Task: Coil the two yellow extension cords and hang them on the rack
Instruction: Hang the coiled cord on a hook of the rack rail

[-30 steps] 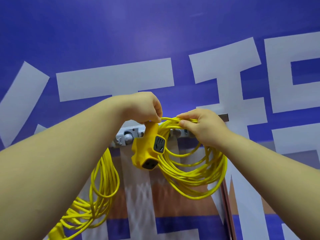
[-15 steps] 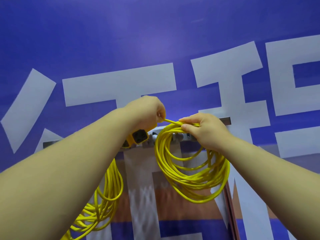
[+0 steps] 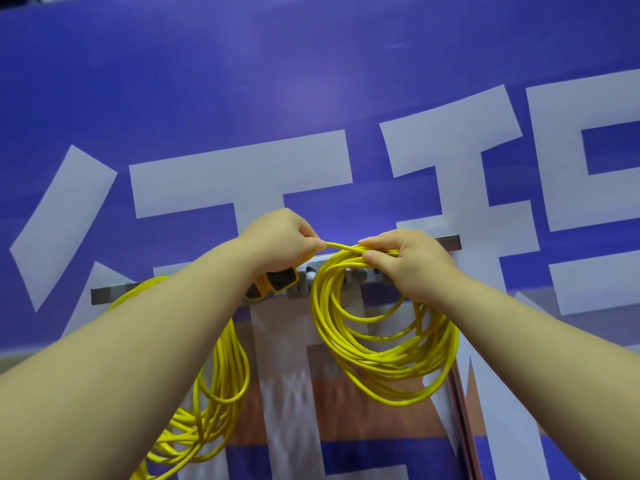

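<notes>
- The right hand (image 3: pixel 412 263) has its fingers curled over the top of a loosely wound coil of thin yellow extension cord (image 3: pixel 388 365) and bunches the loops together. The coil hangs straight down from that grip, probably so the gathered top can be slipped onto a hook.
- The left hand (image 3: pixel 280 240) pinches a single strand of the same cord between thumb and fingertips, just beside the right hand's grip. The strand runs taut between the two hands. I judge this to be the loose tail, held so that the loops do not unwind.
- A chunky yellow plastic socket block with a black face (image 3: pixel 277 284) sits directly under the left hand's pinch, against the wrist. Whether the palm holds it cannot be told.
- The long grey metal wall rack (image 3: pixel 450 240) runs right behind both grips. Its grey hooks (image 3: pixel 310 276) show between the hands.
- The right hand hides whether the held coil already sits over a hook.
- A second coil of yellow extension cord (image 3: pixel 227 368) hangs below the left forearm, well apart from the right-hand grip. The arm covers its hook, and the picture's edge cuts off its lower end.
</notes>
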